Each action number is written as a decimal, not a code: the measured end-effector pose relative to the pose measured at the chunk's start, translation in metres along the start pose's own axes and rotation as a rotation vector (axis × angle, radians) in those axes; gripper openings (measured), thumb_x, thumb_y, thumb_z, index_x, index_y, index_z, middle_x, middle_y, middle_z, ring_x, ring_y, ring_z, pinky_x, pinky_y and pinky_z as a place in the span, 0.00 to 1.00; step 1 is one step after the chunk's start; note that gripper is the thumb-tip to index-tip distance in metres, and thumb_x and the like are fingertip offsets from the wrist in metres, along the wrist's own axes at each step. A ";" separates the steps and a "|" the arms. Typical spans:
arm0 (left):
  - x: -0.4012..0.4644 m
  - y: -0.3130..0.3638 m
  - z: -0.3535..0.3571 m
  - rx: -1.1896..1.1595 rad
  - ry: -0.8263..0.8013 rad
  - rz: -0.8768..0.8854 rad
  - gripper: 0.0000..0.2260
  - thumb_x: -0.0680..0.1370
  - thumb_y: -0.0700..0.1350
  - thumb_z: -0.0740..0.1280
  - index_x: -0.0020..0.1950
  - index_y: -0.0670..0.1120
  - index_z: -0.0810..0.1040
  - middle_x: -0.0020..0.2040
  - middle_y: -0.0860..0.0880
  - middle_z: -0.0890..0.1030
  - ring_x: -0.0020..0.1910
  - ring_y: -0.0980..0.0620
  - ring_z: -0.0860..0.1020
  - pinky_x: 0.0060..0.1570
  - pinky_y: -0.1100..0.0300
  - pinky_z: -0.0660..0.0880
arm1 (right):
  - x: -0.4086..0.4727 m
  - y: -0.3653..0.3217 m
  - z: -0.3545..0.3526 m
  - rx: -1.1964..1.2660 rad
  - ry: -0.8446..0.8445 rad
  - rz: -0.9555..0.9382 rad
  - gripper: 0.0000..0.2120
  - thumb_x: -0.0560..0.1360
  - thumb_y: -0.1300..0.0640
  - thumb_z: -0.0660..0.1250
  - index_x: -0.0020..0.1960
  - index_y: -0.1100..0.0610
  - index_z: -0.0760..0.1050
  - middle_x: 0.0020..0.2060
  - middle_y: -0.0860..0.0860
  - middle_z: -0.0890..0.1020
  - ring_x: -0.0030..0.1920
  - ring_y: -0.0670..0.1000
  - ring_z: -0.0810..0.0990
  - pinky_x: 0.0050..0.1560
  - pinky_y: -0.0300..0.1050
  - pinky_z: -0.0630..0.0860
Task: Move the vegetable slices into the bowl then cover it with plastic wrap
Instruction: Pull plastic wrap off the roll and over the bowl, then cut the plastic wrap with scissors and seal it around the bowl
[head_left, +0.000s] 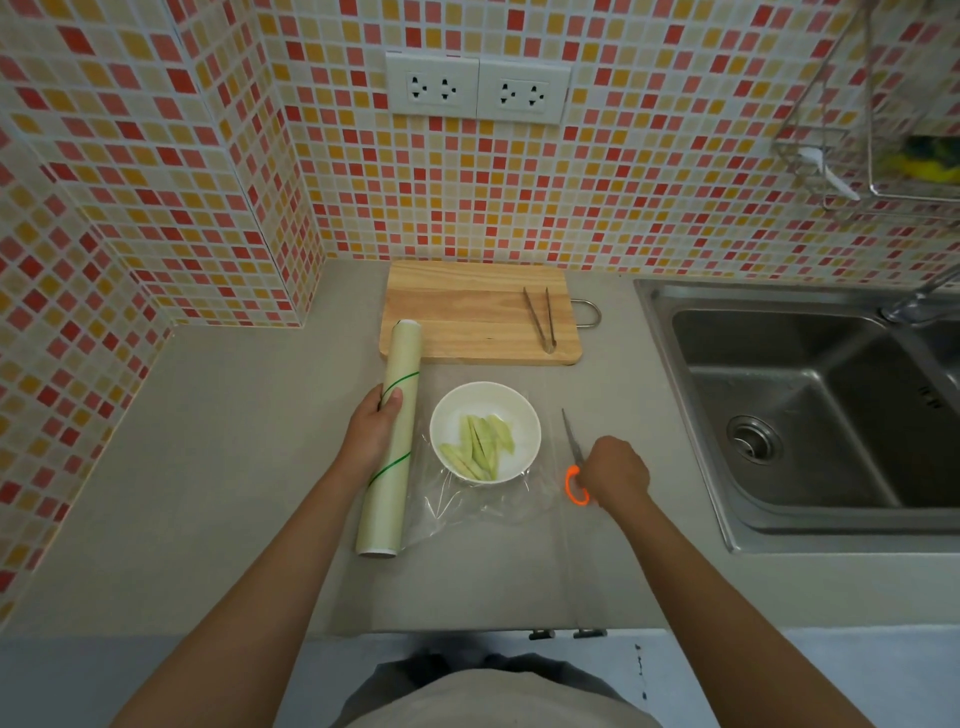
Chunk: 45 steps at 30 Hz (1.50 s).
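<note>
On counter (223, 467): one bowl (485, 397), one roll (395, 431), two hands (371, 434).

Facing me is a wall of small red, orange and cream mosaic tiles (649, 171), jutting forward in a tiled corner block at my left, with a pair of white double wall sockets (477, 91) set into it. Below runs a matte grey stone-look countertop (218, 467), with a recessed stainless steel sink (810, 415) and its round drain to my right, and a wire metal hanging rack (883, 114) fixed on the wall above it. Light is dim and even; pale bluish floor (78, 675) shows beneath the counter edge.
</note>
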<state>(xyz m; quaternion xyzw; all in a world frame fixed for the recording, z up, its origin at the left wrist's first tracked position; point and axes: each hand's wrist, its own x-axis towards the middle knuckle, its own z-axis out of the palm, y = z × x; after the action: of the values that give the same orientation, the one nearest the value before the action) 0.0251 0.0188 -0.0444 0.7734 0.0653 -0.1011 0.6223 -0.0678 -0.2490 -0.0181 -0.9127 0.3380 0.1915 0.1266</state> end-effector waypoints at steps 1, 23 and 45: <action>0.000 0.000 0.000 0.000 0.002 0.001 0.09 0.81 0.48 0.59 0.56 0.48 0.76 0.44 0.53 0.79 0.41 0.57 0.76 0.39 0.64 0.71 | -0.001 -0.001 0.000 0.003 0.005 -0.002 0.13 0.69 0.60 0.71 0.52 0.60 0.78 0.54 0.56 0.82 0.55 0.57 0.82 0.49 0.44 0.77; -0.006 -0.001 -0.004 -0.004 0.005 -0.028 0.09 0.81 0.49 0.59 0.56 0.46 0.75 0.46 0.49 0.78 0.45 0.51 0.76 0.43 0.61 0.71 | -0.103 -0.052 -0.004 1.095 -0.661 -0.210 0.06 0.76 0.61 0.64 0.41 0.59 0.77 0.30 0.53 0.77 0.19 0.44 0.68 0.25 0.37 0.62; 0.002 0.006 -0.004 0.069 0.013 -0.016 0.07 0.81 0.49 0.59 0.53 0.47 0.74 0.40 0.52 0.76 0.35 0.58 0.73 0.33 0.67 0.70 | -0.163 -0.021 0.043 0.766 -1.044 -0.133 0.29 0.71 0.31 0.60 0.35 0.58 0.73 0.30 0.55 0.79 0.22 0.49 0.70 0.26 0.37 0.59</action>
<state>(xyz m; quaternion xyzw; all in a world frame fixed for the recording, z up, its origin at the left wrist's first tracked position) 0.0282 0.0217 -0.0383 0.7946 0.0720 -0.1029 0.5940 -0.1790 -0.1250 0.0171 -0.6090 0.2192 0.4673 0.6023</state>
